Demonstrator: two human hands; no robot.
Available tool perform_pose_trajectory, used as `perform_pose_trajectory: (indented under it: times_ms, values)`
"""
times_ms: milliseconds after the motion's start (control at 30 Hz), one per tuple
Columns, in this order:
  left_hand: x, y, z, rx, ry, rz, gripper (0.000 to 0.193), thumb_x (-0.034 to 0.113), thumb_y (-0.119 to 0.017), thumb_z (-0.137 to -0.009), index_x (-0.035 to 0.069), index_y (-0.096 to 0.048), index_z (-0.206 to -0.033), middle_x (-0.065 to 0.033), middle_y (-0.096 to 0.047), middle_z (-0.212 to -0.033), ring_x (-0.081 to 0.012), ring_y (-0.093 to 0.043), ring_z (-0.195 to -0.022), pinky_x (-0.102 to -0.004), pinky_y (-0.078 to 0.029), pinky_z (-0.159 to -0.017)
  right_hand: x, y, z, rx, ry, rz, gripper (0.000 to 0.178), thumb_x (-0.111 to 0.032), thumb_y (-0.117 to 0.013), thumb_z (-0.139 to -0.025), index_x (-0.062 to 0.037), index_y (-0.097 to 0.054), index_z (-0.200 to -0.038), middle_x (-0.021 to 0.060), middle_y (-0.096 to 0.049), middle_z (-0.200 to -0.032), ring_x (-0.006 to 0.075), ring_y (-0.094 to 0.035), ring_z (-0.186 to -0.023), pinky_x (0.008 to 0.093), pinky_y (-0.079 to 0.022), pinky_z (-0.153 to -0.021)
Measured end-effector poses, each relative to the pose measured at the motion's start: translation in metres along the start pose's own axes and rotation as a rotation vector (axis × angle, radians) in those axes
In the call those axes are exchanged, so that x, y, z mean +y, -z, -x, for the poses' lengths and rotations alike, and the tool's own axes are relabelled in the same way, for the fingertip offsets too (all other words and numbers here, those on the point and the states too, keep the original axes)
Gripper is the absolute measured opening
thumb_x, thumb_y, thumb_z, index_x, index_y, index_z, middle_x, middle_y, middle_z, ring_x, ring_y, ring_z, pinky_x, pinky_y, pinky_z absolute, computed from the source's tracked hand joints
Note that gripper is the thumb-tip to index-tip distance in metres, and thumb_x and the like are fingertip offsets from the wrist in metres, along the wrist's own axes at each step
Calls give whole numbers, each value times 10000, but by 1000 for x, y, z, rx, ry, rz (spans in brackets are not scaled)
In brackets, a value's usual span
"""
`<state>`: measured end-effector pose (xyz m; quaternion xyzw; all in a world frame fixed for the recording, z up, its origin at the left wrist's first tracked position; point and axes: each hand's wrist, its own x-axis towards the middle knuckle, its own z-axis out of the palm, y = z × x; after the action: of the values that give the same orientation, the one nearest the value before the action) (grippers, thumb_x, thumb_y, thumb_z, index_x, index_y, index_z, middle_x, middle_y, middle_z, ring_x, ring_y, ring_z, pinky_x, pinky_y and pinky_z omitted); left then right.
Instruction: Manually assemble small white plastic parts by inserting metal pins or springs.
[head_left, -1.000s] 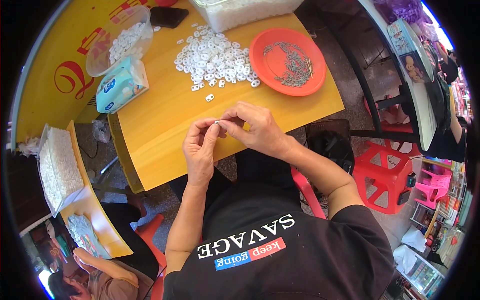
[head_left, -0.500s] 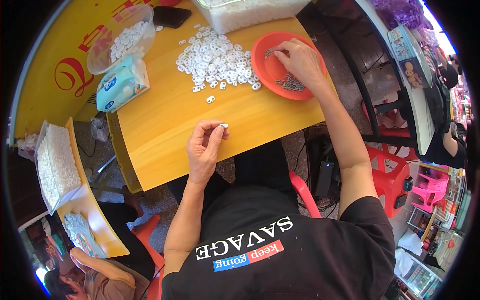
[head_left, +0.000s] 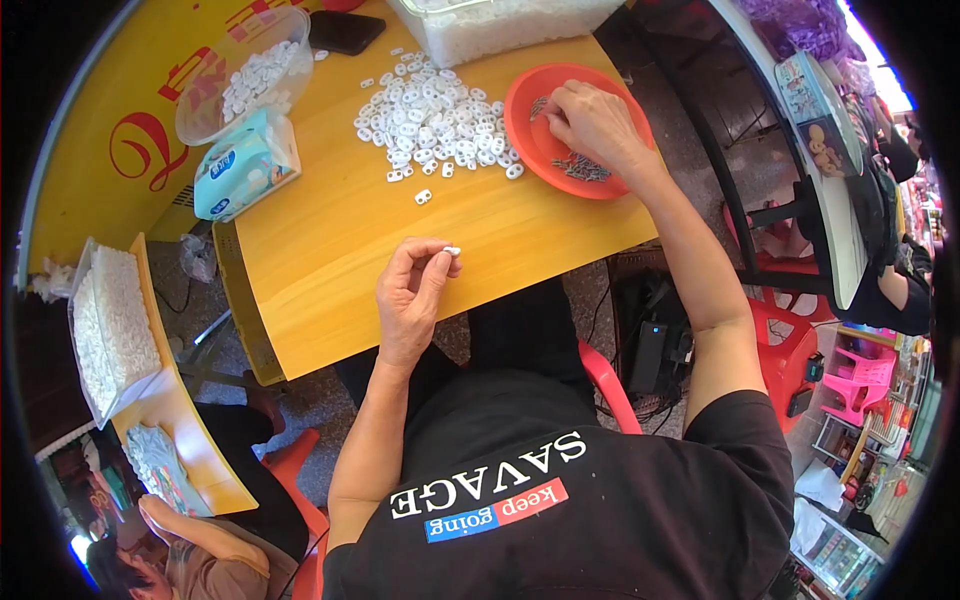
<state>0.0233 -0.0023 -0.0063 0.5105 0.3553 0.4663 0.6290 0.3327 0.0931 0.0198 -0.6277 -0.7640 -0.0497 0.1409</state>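
Note:
My left hand [head_left: 410, 300] is raised over the table's front edge, its thumb and fingers pinching a small white plastic piece [head_left: 452, 251]. My right hand [head_left: 598, 122] reaches into a shallow red bowl [head_left: 527, 160] at the right of the table, fingers bent down and pressed together. Whatever those fingertips hold, if anything, is hidden. Small thin grey metal parts [head_left: 582, 168] lie in the bowl around that hand, too small to name. Left of the bowl spreads a pile of white two-holed plastic pieces [head_left: 430, 120], with one stray piece [head_left: 423, 197] just in front.
A clear tub [head_left: 192, 122] of white pieces and a turquoise tissue pack [head_left: 240, 172] are at the left of the wooden table [head_left: 340, 280]. A dark phone [head_left: 345, 33] and a large clear bin [head_left: 500, 40] stand at the back. A co-worker [head_left: 215, 555] sits at lower left.
My right hand has shifted slightly within the red bowl, its fingers more curled. My left hand keeps its pinch on the white piece, almost unmoved.

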Motion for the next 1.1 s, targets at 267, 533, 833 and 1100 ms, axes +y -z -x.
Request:
perform_pose_trajectory:
  times_ms: [267,533,833,1100]
  values:
    - [1,1,1,14,35,46,110,37,-559,-968,-16,-582,-1061,-77,-649,-960,-127,-629,-837,-258,-513,-782,-3,12,23,55,-344,-677,99,-122,-653,-869,-24,-643,-869,52,-680,-837,151,-636,-648,299,-517,-620]
    - [3,4,-3,86,111,136,119,65,-589,-956,-20,-581,-1039,-92,-666,-927,-140,-648,-811,-276,-533,-766,-60,26,33,-41,-413,-1522,207,-108,-617,-935,11,-655,-1100,23,-648,-908,90,-602,-769,254,-531,-738]
    - [-1,8,-8,95,158,173,149,82,-631,-938,-19,-586,-1038,-79,-667,-910,-129,-646,-801,-256,-527,-755,-140,-5,54,-253,-350,-1674,202,-130,-640,-936,28,-650,-1062,56,-667,-934,104,-612,-792,240,-506,-765]
    - [2,8,-5,42,132,169,144,122,-639,-941,7,-581,-1007,-74,-672,-878,-113,-642,-799,-241,-522,-738,-154,-16,59,-235,-424,-1731,191,-193,-662,-933,-6,-644,-969,6,-612,-801,80,-556,-724,226,-464,-689]
